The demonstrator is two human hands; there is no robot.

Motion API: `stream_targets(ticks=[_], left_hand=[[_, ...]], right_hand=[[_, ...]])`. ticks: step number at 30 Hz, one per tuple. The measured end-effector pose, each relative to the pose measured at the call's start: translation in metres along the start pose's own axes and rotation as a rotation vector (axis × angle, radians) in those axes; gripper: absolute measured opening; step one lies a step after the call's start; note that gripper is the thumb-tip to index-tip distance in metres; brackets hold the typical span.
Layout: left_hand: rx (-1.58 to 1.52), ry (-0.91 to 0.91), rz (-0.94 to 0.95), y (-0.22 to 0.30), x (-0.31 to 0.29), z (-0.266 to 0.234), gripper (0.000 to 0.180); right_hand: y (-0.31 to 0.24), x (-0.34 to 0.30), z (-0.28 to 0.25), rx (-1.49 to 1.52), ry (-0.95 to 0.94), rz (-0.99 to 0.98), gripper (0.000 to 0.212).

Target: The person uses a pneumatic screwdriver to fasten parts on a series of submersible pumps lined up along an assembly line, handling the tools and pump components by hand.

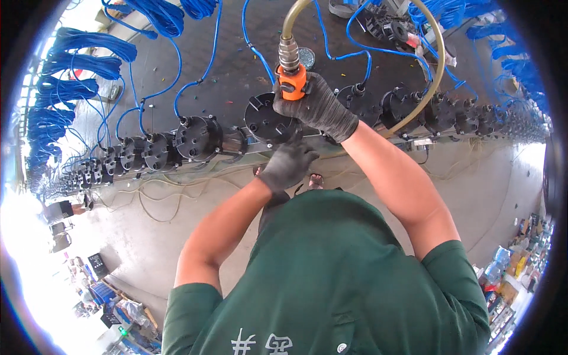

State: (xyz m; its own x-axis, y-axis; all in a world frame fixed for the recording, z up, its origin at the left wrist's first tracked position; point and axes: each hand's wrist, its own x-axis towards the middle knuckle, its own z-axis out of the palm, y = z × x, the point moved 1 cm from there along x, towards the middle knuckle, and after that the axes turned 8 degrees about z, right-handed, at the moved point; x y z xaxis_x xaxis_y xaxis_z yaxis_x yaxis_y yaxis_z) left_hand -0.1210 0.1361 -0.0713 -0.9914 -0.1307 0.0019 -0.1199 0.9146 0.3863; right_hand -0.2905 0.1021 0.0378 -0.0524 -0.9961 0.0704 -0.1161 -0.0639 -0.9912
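Note:
My right hand [316,106], in a dark grey glove, is wrapped round an orange air tool [292,83]. A metal coupling [289,54] joins the tool to a yellowish hose [439,41] that loops over to the right. Beneath this hand lies a black round housing [267,125] with small posts round its rim; the tool's working end is hidden. My left hand [290,163], gloved too, is at the near edge of that housing with its fingers bent. Whether anything is pinched between those fingers does not show.
Several similar black housings [198,138] stand in a row along the bench edge to both sides. Blue cables [216,47] run from them across the dark bench top [201,97] to coiled bundles [89,44]. A small round dish [306,58] sits behind the tool. Pale hoses [160,204] trail below the bench.

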Motion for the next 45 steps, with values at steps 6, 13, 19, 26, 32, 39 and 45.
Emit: stream_targets(ticks=[6,13,19,26,32,39,45], left_hand=[[0.238,0.770,-0.134,0.001,-0.053,-0.060,0.071],[0.173,0.627,-0.161,-0.047,-0.049,-0.055,0.090],[0.155,0.702,-0.110,-0.051,-0.047,-0.047,0.095],[0.177,0.713,-0.140,-0.047,-0.048,-0.046,0.098],[0.184,0.676,-0.151,-0.044,-0.050,-0.050,0.101],[0.183,0.646,-0.171,-0.044,-0.052,-0.049,0.104],[0.201,0.637,-0.193,-0.045,-0.052,-0.047,0.103]], right_hand=[[0.003,0.005,-0.003,-0.067,-0.033,-0.059,0.031],[0.003,0.001,0.003,-0.091,-0.100,-0.084,0.034],[0.016,0.009,-0.002,-0.016,-0.048,-0.064,0.038],[0.013,0.009,0.000,-0.149,-0.058,-0.028,0.038],[-0.002,0.007,-0.009,-0.034,-0.358,0.094,0.041],[0.016,0.008,0.000,-0.145,-0.147,-0.070,0.038],[0.013,0.009,0.001,-0.179,-0.097,-0.001,0.038]])
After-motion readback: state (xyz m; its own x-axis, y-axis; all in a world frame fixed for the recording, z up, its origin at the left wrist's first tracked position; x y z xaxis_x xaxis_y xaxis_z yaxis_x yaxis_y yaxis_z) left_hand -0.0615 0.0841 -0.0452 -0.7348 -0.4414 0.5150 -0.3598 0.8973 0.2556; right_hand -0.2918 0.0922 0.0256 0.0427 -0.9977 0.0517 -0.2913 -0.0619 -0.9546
